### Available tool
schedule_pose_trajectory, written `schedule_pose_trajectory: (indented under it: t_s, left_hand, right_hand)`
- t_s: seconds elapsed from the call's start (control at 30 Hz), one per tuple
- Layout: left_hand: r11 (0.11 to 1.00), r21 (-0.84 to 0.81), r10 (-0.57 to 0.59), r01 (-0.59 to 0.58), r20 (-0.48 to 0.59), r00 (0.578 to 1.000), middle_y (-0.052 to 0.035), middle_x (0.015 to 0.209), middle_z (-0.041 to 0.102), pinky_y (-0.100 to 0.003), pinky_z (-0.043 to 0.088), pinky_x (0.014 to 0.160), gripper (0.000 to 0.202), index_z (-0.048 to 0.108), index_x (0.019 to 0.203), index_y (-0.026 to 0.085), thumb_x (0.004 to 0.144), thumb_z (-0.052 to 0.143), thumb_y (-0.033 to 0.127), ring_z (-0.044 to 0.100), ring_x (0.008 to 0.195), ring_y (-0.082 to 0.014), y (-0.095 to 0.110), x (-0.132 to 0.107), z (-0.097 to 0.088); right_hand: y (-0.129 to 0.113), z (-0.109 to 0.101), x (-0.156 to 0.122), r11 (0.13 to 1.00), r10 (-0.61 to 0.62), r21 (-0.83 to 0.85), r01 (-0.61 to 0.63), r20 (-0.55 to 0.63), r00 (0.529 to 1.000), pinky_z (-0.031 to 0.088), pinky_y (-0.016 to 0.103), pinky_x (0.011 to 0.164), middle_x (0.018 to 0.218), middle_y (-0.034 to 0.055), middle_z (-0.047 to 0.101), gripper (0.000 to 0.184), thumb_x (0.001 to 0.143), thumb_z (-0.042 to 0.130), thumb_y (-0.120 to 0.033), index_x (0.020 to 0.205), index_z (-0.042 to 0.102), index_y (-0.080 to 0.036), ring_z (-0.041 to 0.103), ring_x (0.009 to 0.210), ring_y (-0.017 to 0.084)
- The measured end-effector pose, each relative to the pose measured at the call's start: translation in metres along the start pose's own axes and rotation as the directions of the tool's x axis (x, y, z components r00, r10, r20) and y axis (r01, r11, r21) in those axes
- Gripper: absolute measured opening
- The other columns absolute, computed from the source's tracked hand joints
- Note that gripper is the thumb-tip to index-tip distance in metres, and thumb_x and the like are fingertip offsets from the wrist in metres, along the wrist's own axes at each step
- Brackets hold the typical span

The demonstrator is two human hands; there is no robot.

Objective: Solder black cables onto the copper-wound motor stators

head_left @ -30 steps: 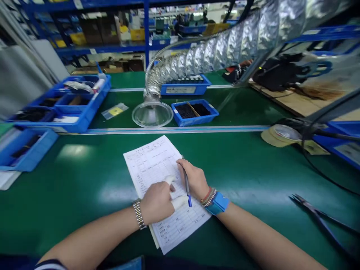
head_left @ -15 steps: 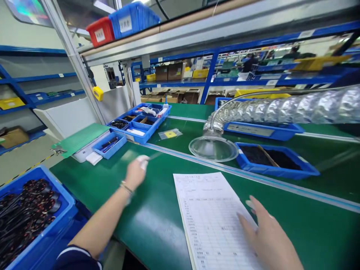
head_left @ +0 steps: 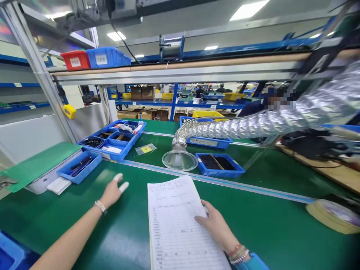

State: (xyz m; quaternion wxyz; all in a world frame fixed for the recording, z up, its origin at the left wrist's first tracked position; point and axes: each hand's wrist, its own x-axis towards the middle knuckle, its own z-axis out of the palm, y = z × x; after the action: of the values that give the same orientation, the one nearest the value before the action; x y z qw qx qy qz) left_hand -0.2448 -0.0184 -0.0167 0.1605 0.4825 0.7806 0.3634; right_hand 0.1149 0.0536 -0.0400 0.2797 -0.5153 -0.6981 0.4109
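A printed paper form (head_left: 177, 225) lies on the green bench (head_left: 267, 225) in front of me. My right hand (head_left: 215, 225) rests on its right edge with the fingers laid flat; beaded bracelets and a blue wrist strap show at the wrist. My left hand (head_left: 112, 191) hovers out to the left over the bench. It is open and holds nothing, with white finger cots on two stretched fingers and a metal watch at the wrist. It is nearest to a small blue tray (head_left: 80, 167) with dark pens or tools in it.
A clear extractor hood (head_left: 180, 159) on a foil duct (head_left: 253, 125) stands behind the form, beside a blue tray of dark parts (head_left: 219, 165). A divided blue tray (head_left: 112, 138), a labelled bag (head_left: 145, 149), a tape roll (head_left: 333, 215) and a green board (head_left: 36, 165) surround them.
My right hand was writing on the form with a pen. The pen then went left in my left hand, which is now empty. My view swung up and left.
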Motion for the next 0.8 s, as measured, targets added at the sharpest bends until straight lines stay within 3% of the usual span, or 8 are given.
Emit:
schedule_pose_trajectory:
  t_s: [0.07, 0.13, 0.23, 0.37, 0.47, 0.6, 0.7, 0.8]
  left_hand:
    - [0.994, -0.1, 0.054, -0.042, 0.117, 0.992, -0.0178, 0.113, 0.06, -0.031, 0.043, 0.09, 0.055, 0.042, 0.122, 0.005, 0.077, 0.052, 0.036, 0.058, 0.103, -0.021, 0.018, -0.023, 0.035]
    - [0.97, -0.23, 0.124, -0.08, 0.185, 0.975, -0.0175, 0.118, 0.057, -0.03, 0.043, 0.091, 0.055, 0.038, 0.126, 0.006, 0.081, 0.047, 0.037, 0.055, 0.108, -0.0189, 0.043, -0.041, 0.056]
    - [0.845, -0.524, 0.264, -0.107, 0.233, 0.936, -0.0165, 0.125, 0.052, -0.035, 0.041, 0.095, 0.05, 0.042, 0.123, 0.01, 0.084, 0.044, 0.04, 0.05, 0.114, -0.0204, 0.093, -0.055, 0.07]
    - [0.739, -0.648, 0.325, -0.185, 0.101, 0.94, -0.0143, 0.122, 0.054, -0.036, 0.043, 0.093, 0.048, 0.047, 0.118, 0.012, 0.082, 0.046, 0.043, 0.052, 0.111, -0.0222, 0.159, -0.044, 0.072]
    - [0.72, -0.653, 0.338, -0.235, 0.035, 0.94, -0.0142, 0.118, 0.057, -0.037, 0.047, 0.086, 0.053, 0.047, 0.118, 0.011, 0.077, 0.053, 0.044, 0.057, 0.103, -0.0246, 0.198, -0.021, 0.06]
    - [0.74, -0.56, 0.487, -0.374, 0.062, 0.871, -0.0133, 0.113, 0.06, -0.036, 0.05, 0.076, 0.053, 0.046, 0.119, 0.011, 0.077, 0.051, 0.043, 0.059, 0.096, -0.0255, 0.241, 0.008, 0.021]
    - [0.796, -0.304, 0.571, -0.523, 0.091, 0.816, -0.0098, 0.106, 0.064, -0.034, 0.05, 0.07, 0.048, 0.051, 0.116, 0.015, 0.077, 0.05, 0.043, 0.061, 0.089, -0.0251, 0.27, 0.016, -0.01]
    - [0.773, -0.026, 0.629, -0.634, 0.165, 0.76, -0.0071, 0.105, 0.064, -0.031, 0.049, 0.068, 0.042, 0.052, 0.116, 0.019, 0.08, 0.043, 0.04, 0.061, 0.087, -0.0236, 0.296, 0.014, -0.026]
  right_hand:
    - [-0.013, -0.008, -0.005, 0.981, -0.193, -0.028, 0.193, 0.019, 0.981, 0.048, 0.034, 0.071, 0.078, 0.0045, 0.062, 0.016, 0.067, 0.047, -0.022, 0.078, 0.058, -0.018, 0.059, 0.076, 0.022]
    - [-0.026, -0.021, -0.011, 0.942, -0.327, -0.076, 0.326, 0.003, 0.945, 0.046, 0.033, 0.066, 0.068, 0.0034, 0.058, 0.014, 0.07, 0.049, -0.028, 0.061, 0.055, -0.018, 0.055, 0.068, 0.021]
    - [-0.042, -0.041, -0.017, 0.935, -0.338, 0.084, 0.345, -0.084, 0.937, 0.047, 0.033, 0.066, 0.071, 0.0043, 0.059, 0.019, 0.072, 0.054, -0.034, 0.067, 0.058, -0.016, 0.055, 0.069, 0.02]
    - [-0.053, -0.07, -0.018, 0.857, -0.275, 0.38, 0.347, -0.231, 0.933, 0.049, 0.036, 0.075, 0.09, 0.0087, 0.064, 0.031, 0.07, 0.061, -0.038, 0.089, 0.059, -0.014, 0.059, 0.084, 0.023]
    - [-0.071, -0.109, -0.005, 0.842, -0.351, 0.293, 0.453, -0.34, 0.873, 0.052, 0.033, 0.067, 0.081, 0.0081, 0.065, 0.033, 0.07, 0.062, -0.04, 0.088, 0.059, -0.013, 0.062, 0.075, 0.021]
    - [-0.123, -0.194, 0.039, 0.863, -0.353, 0.127, 0.489, -0.542, 0.763, 0.049, 0.025, 0.049, 0.058, 0.0017, 0.058, 0.022, 0.08, 0.051, -0.033, 0.083, 0.057, -0.012, 0.057, 0.05, 0.013]
    - [-0.167, -0.255, 0.084, 0.874, -0.329, 0.058, 0.483, -0.661, 0.674, 0.047, 0.021, 0.043, 0.057, 0.0007, 0.056, 0.021, 0.085, 0.043, -0.029, 0.078, 0.055, -0.014, 0.056, 0.046, 0.011]
    - [-0.198, -0.289, 0.123, 0.896, -0.3, -0.005, 0.443, -0.743, 0.598, 0.046, 0.022, 0.042, 0.056, 0.0021, 0.055, 0.024, 0.086, 0.043, -0.029, 0.074, 0.056, -0.013, 0.057, 0.044, 0.013]
